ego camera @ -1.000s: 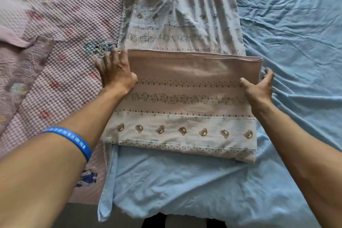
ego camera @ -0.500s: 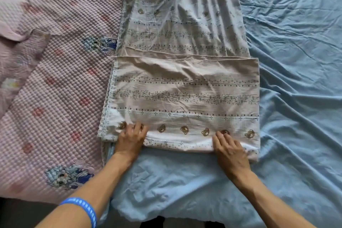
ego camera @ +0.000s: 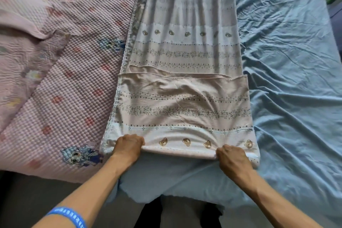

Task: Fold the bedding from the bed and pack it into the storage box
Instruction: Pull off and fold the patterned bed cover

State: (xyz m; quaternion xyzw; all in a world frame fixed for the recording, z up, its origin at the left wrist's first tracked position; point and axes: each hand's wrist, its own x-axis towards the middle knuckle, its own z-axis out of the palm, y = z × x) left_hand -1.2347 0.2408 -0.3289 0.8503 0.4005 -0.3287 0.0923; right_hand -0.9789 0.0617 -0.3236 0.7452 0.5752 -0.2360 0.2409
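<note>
both hands [ego camera: 129, 145] gripping sheet [ego camera: 183, 102] near edge

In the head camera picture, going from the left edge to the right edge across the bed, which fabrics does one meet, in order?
pink quilt → patterned sheet, gripped at its near edge by left hand and right hand → blue bedsheet

Left grip [ego camera: 128, 145] and right grip [ego camera: 232, 157] clenched, forearms extended.

Bear-patterned sheet [ego camera: 183, 102] lies partly folded, wrinkled.
</note>
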